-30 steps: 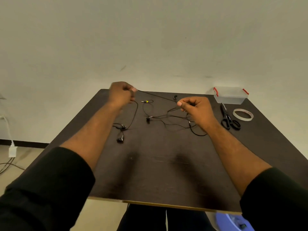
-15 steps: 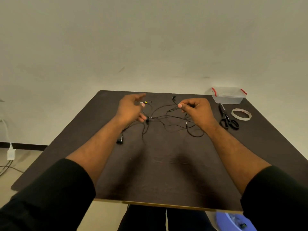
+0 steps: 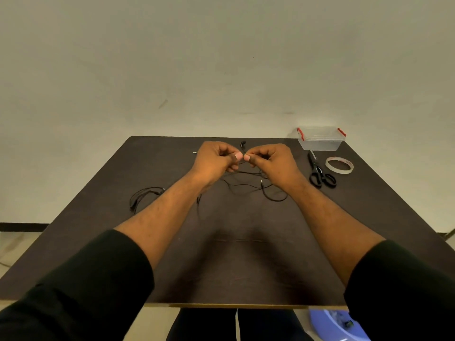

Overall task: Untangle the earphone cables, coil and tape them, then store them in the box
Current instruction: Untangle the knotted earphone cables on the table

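Cables (image 3: 248, 185): I'm untangling; left hand (image 3: 216, 159) and right hand (image 3: 272, 161) both pinch one strand. Next, tease it apart.

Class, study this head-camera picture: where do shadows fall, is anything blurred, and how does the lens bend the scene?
Head view: soft shadows of both forearms lie on the table below them; the thin earphone cables blend into the dark top; the wide lens splays the table's sides outward; little glare, even on the clear box.

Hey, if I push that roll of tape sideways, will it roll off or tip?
The roll of tape lies flat on the table, so it would probably slide rather than roll or tip. It looks like a thin, hollow ring, so likely light. The scissors lie close beside it and might block it.
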